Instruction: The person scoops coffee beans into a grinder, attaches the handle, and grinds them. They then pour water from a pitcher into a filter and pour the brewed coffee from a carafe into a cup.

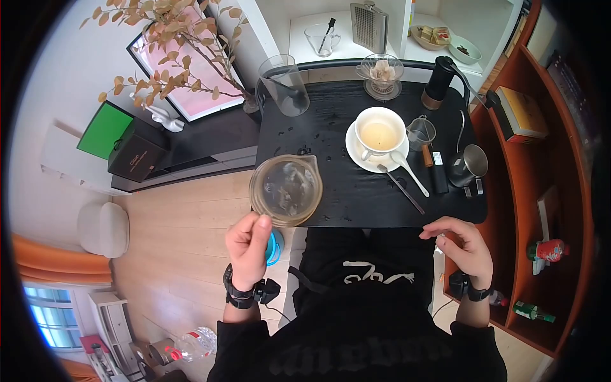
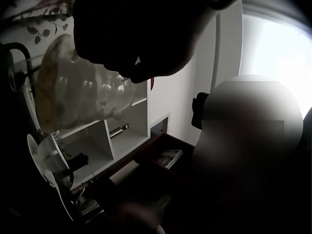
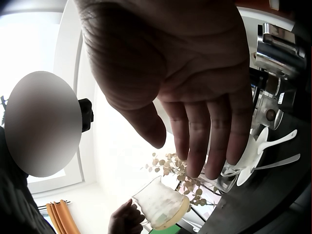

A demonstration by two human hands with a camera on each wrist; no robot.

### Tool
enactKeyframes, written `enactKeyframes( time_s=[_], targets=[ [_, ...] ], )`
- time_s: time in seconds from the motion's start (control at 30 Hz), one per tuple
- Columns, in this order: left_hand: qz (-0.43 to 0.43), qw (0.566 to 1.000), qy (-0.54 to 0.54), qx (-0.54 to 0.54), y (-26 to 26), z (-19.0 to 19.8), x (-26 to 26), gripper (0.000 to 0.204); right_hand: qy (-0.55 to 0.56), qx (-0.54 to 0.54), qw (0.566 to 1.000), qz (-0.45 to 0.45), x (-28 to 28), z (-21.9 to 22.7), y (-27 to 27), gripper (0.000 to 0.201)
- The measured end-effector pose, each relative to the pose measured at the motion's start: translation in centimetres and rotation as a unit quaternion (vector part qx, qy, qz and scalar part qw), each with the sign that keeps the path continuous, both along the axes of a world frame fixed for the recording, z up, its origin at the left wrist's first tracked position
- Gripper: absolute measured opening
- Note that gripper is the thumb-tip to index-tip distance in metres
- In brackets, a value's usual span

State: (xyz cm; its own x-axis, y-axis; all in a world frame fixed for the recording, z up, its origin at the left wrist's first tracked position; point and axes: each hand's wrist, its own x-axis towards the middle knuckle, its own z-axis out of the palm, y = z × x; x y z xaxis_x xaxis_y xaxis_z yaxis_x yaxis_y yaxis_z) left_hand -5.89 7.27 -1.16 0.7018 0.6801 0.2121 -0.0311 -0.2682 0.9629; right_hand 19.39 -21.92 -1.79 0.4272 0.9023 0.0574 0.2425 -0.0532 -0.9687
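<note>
My left hand grips a glass coffee jug at its near side, fingers curled with the thumb on top. The jug has a pouring lip and fogged, wet-looking walls; it overlaps the table's left front corner. In the left wrist view the jug hangs beneath the dark hand. My right hand is held at the table's front edge, holding nothing; its fingers extend loosely in the right wrist view. Closest to it lie a thin metal stirring spoon and a white cup of pale yellow liquid on a saucer with a white spoon.
On the black table, wet with drops, stand a tall glass, a glass dripper, a hand grinder, a small glass cup and a steel pitcher. A brown shelf borders the right side.
</note>
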Motion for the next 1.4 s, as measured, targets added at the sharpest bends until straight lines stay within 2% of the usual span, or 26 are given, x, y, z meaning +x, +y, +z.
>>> enactKeyframes(
  time_s=[0.07, 0.13, 0.2, 0.27, 0.33, 0.4, 0.43, 0.53, 0.57, 0.67, 0.73, 0.8, 0.83, 0.9, 0.97, 1.07, 1.13, 1.2, 1.3, 1.4],
  targets=[
    [-0.010, 0.983, -0.071, -0.169, 0.5, 0.6, 0.1, 0.039, 0.002, 0.001, 1.000, -0.005, 0.0, 0.0, 0.0, 0.023],
    [-0.028, 0.931, -0.128, -0.340, 1.2, 1.4, 0.0, 0.041, 0.007, 0.004, 1.000, -0.010, -0.1, 0.1, 0.0, 0.022],
    [-0.064, 0.879, -0.141, -0.451, 2.1, 1.7, -0.3, 0.041, 0.015, 0.003, 1.000, -0.012, -0.1, 0.0, -0.1, 0.022],
    [-0.052, 0.942, -0.060, -0.326, 1.7, 2.0, -0.2, 0.040, 0.023, 0.005, 1.000, -0.014, -0.2, -0.1, -0.1, 0.021],
    [-0.033, 0.982, 0.000, -0.185, 1.3, 1.7, -0.1, 0.040, 0.031, 0.008, 0.999, -0.021, -0.3, -0.2, 0.0, 0.021],
    [-0.008, 0.999, 0.040, -0.035, 1.0, 0.9, -0.2, 0.041, 0.029, 0.016, 0.999, -0.024, -0.3, -0.3, 0.0, 0.020],
    [0.000, 0.999, 0.039, -0.022, 1.0, 0.8, -0.2, 0.043, 0.027, 0.020, 0.999, -0.025, -0.3, -0.4, 0.0, 0.020],
    [-0.036, 0.965, -0.075, -0.248, 1.2, 1.6, -0.2, 0.045, 0.050, 0.012, 0.997, -0.054, -0.4, -0.8, 0.1, 0.020],
    [-0.059, 0.924, -0.108, -0.362, 1.8, 1.8, -0.5, 0.045, 0.054, 0.011, 0.997, -0.051, -0.4, -0.8, 0.2, 0.019],
    [-0.080, 0.929, -0.085, -0.350, 2.0, 1.8, -0.7, 0.044, 0.063, 0.012, 0.997, -0.036, -0.2, -0.9, 0.4, 0.020],
    [-0.046, 0.978, -0.025, -0.201, 0.9, 1.6, -0.4, 0.045, 0.071, 0.012, 0.997, -0.018, -0.2, -0.9, 0.3, 0.021],
    [-0.011, 0.998, 0.040, -0.043, 0.2, 1.2, -0.3, 0.046, 0.071, 0.010, 0.997, -0.025, -0.3, -0.7, 0.3, 0.023],
    [-0.017, 0.999, 0.040, -0.020, 0.2, 1.1, -0.3, 0.045, 0.071, 0.010, 0.997, -0.028, -0.3, -0.6, 0.4, 0.025],
    [-0.045, 0.979, -0.034, -0.195, 0.8, 1.6, -0.6, 0.045, 0.104, 0.022, 0.994, -0.042, -0.2, -0.8, 0.5, 0.029],
    [-0.070, 0.922, -0.098, -0.369, 1.7, 1.8, -0.9, 0.045, 0.124, 0.023, 0.991, -0.050, -0.2, -1.0, 0.5, 0.032],
    [-0.035, 0.953, -0.062, -0.295, 0.9, 1.7, -0.6, 0.043, 0.133, 0.012, 0.989, -0.057, -0.2, -0.9, 0.6, 0.035],
    [-0.030, 0.991, 0.017, -0.129, 0.1, 1.3, -0.8, 0.041, 0.137, 0.007, 0.988, -0.072, -0.2, -1.0, 0.6, 0.035],
    [-0.038, 0.993, 0.017, -0.108, 0.1, 1.1, -0.8, 0.040, 0.144, 0.006, 0.987, -0.072, -0.2, -1.1, 0.5, 0.035],
    [-0.057, 0.954, -0.088, -0.280, 1.3, 0.9, -0.9, 0.039, 0.151, 0.002, 0.986, -0.068, -0.3, -1.3, 0.4, 0.035],
    [-0.053, 0.976, -0.044, -0.208, 0.6, 0.9, -1.0, 0.039, 0.153, -0.002, 0.986, -0.062, -0.3, -1.3, 0.4, 0.035]
  ],
)
